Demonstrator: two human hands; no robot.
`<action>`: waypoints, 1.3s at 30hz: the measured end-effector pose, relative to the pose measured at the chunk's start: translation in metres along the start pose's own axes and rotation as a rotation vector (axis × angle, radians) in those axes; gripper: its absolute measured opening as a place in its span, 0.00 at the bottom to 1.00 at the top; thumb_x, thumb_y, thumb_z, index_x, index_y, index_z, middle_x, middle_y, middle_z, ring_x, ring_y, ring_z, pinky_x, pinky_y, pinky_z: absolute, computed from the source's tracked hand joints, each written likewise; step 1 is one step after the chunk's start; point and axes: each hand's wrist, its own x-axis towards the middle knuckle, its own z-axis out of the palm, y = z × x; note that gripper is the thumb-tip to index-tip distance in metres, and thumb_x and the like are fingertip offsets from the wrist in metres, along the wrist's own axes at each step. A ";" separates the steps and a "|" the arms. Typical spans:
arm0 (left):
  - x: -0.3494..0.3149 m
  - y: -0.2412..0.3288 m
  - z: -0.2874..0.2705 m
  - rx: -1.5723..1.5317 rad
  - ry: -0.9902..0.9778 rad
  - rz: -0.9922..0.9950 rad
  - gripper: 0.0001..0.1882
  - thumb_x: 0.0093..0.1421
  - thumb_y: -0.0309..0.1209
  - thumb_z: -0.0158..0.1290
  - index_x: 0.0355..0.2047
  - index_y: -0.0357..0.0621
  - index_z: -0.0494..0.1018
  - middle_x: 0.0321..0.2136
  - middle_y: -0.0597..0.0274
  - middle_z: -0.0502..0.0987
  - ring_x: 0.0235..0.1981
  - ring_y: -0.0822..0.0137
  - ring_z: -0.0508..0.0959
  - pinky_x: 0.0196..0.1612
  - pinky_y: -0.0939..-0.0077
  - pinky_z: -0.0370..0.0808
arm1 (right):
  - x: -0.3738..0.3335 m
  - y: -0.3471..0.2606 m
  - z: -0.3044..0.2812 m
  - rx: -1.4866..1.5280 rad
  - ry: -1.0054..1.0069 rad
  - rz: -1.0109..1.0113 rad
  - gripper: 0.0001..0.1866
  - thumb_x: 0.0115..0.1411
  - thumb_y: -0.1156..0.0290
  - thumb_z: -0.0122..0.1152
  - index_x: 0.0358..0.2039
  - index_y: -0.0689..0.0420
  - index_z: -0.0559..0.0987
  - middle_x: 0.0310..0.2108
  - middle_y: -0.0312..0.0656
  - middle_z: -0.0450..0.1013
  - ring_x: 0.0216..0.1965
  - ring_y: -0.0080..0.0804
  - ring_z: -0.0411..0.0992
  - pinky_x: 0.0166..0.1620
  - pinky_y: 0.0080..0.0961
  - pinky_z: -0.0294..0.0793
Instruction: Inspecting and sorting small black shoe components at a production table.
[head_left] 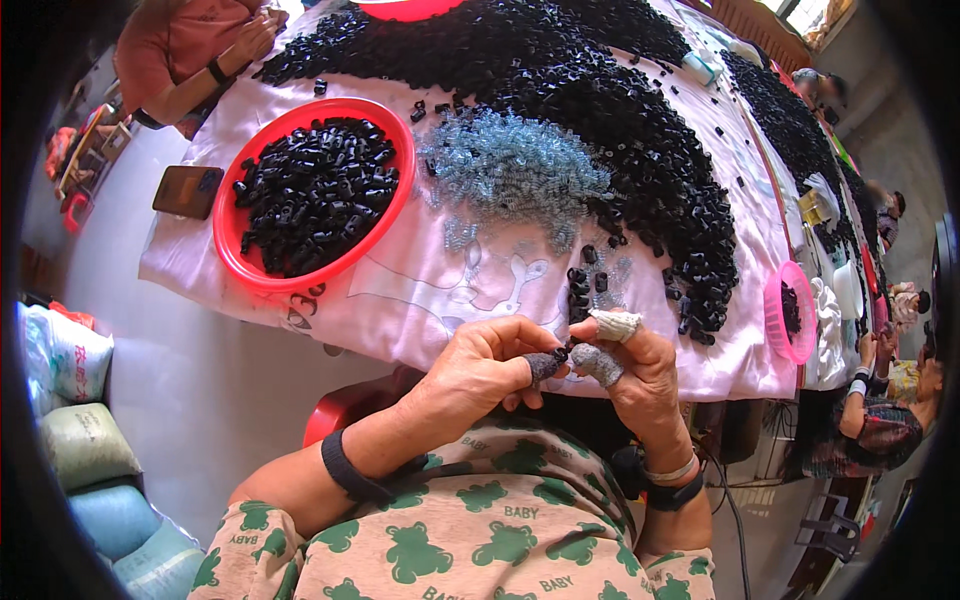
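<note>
A table covered in pale pink cloth (400, 322) fills most of the view, its near edge running just in front of the wearer; a broad heap of small, glossy black plastic pieces (660, 170) spreads from its far edge down toward the near edge, right of centre; at the far left corner sits a person in a reddish-brown top (190, 50), a dark band on one wrist; near the left edge stands a round red plastic basin (262, 278), filled with similar black pieces; between basin and heap lies a loose mound of clear, bluish small pieces (515, 170), touching the black heap; at the near right corner rests a pink plastic basket (800, 338) with some black pieces inside; the wearer's left hand (487, 365) and right hand (640, 380) meet at the middle of the near edge; a dark flat phone (187, 191) lies at the left edge, beside the basin; a short row of black pieces (578, 290) lies just beyond the hands; grey knitted covers sheathe the left thumb (543, 366) and the right thumb (598, 365), a whitish one the right index finger (614, 324); smallest, a tiny black piece (563, 354) is pinched in the left fingertips, between the two hands; the right fingertips are bent in close against it, though I cannot tell whether they grasp it too.
</note>
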 end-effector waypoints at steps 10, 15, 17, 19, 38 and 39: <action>-0.001 0.004 0.005 0.065 0.044 0.028 0.11 0.60 0.24 0.52 0.43 0.37 0.74 0.31 0.65 0.78 0.25 0.78 0.76 0.25 0.88 0.70 | 0.005 -0.002 0.009 -0.616 0.066 -0.474 0.17 0.50 0.87 0.60 0.42 0.61 0.80 0.36 0.44 0.74 0.35 0.35 0.77 0.38 0.25 0.77; 0.001 -0.003 0.000 0.001 0.024 0.040 0.10 0.60 0.26 0.54 0.42 0.37 0.75 0.30 0.65 0.78 0.23 0.81 0.73 0.24 0.89 0.68 | 0.005 -0.002 0.012 -0.842 0.059 -0.647 0.20 0.48 0.84 0.64 0.44 0.61 0.78 0.37 0.47 0.74 0.34 0.40 0.76 0.34 0.29 0.78; 0.001 -0.002 -0.001 -0.035 0.026 0.020 0.10 0.60 0.26 0.54 0.41 0.38 0.75 0.31 0.65 0.79 0.22 0.82 0.73 0.24 0.90 0.68 | 0.002 -0.002 0.015 -0.814 0.055 -0.604 0.23 0.46 0.83 0.66 0.46 0.61 0.77 0.38 0.47 0.73 0.34 0.39 0.76 0.34 0.29 0.78; 0.001 0.000 -0.001 -0.071 0.029 0.000 0.10 0.60 0.26 0.55 0.41 0.38 0.75 0.31 0.65 0.79 0.22 0.83 0.72 0.24 0.90 0.67 | 0.002 -0.001 0.017 -0.785 0.051 -0.561 0.26 0.45 0.82 0.68 0.47 0.61 0.75 0.38 0.46 0.72 0.34 0.38 0.75 0.34 0.29 0.77; -0.004 0.008 0.013 -0.122 0.107 -0.003 0.08 0.58 0.22 0.51 0.39 0.41 0.74 0.24 0.75 0.71 0.17 0.86 0.61 0.18 0.90 0.54 | -0.001 0.005 0.030 -0.988 0.139 -0.651 0.24 0.43 0.82 0.66 0.45 0.68 0.75 0.35 0.49 0.71 0.34 0.44 0.73 0.34 0.33 0.75; -0.004 0.007 0.013 -0.118 0.111 0.005 0.08 0.58 0.22 0.51 0.39 0.41 0.74 0.24 0.75 0.71 0.17 0.86 0.61 0.18 0.90 0.54 | -0.001 0.006 0.031 -0.979 0.132 -0.645 0.24 0.43 0.82 0.65 0.44 0.68 0.75 0.35 0.50 0.70 0.34 0.45 0.73 0.34 0.34 0.75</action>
